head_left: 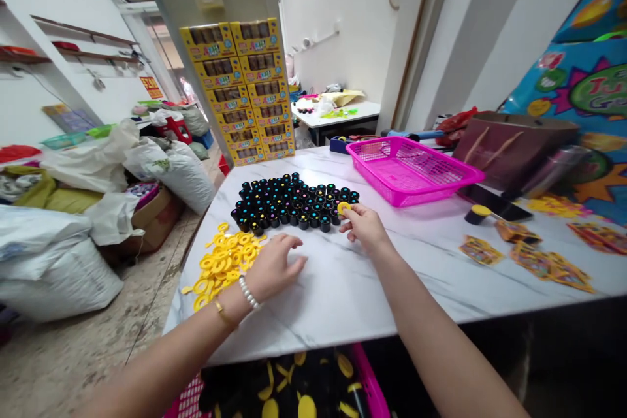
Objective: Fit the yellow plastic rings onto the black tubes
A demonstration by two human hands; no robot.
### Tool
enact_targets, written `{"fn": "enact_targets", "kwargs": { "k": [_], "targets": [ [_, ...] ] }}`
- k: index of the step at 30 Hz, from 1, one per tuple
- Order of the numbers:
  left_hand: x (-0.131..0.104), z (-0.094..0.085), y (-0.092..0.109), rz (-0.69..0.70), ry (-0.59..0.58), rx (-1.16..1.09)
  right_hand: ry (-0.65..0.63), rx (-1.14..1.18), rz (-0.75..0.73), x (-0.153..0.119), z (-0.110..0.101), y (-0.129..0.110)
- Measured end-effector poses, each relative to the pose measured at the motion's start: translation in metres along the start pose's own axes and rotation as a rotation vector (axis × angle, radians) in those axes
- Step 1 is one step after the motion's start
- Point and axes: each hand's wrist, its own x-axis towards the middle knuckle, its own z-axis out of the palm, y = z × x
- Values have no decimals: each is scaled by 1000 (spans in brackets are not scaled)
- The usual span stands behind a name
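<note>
My right hand [366,227] pinches a small round yellow plastic ring [343,208] between thumb and fingers, at the right end of a cluster of small black cylindrical cups [289,199]. Whether the ring touches the cup beneath it, I cannot tell. Many of the cups show blue, pink or yellow dots on top. My left hand [277,264], with a pearl bracelet at its wrist, hovers over the white table [337,294] with fingers apart and nothing in them. Beside it lies a loose heap of yellow plastic rings [225,261], some with tabs.
A pink basket [416,173] stands behind on the right. Stacked yellow boxes [245,91] rise at the back edge. Right, one yellow-topped black cup [477,213] sits near small packets [531,255]. Below the front edge, another pink basket [369,382] holds black and yellow pieces.
</note>
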Motion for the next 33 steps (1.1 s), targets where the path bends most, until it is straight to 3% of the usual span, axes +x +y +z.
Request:
{"fn": "enact_targets", "kwargs": {
  "k": [6, 12, 18, 25, 33],
  "targets": [
    [41, 38, 25, -154, 114, -208, -90, -199, -7, -3, -3, 2],
    [58, 59, 23, -249, 196, -263, -203, -268, 51, -9, 2, 1],
    [59, 68, 16, -261, 210, -259, -141, -298, -25, -7, 3, 1],
    [55, 69, 17, -235, 188, -240, 36, -512, -70, 5, -20, 2],
    [63, 74, 17, -245, 142, -217, -27, -920, -169, 18, -21, 13]
  ]
}}
